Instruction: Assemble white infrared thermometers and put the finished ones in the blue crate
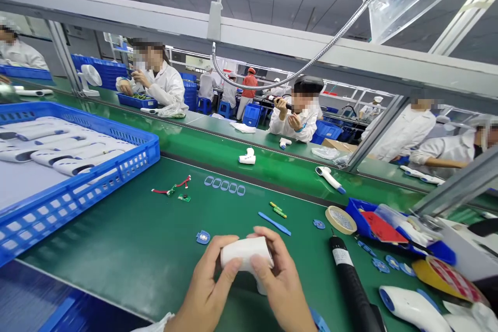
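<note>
White plastic housing [246, 254] is being held just above the green surface [116, 238], left hand [208, 282] and right hand [282, 282] both wrapping it firmly. Small blue part [203, 237] is lying just beyond; black electric screwdriver [350, 280] is lying right.

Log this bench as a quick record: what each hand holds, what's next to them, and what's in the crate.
Left hand: holding white plastic housing
Right hand: holding the same housing
Nearby: small blue plastic part; black electric screwdriver
Work surface: green bench mat
Crate: blue plastic crate, holding white device housings
</note>
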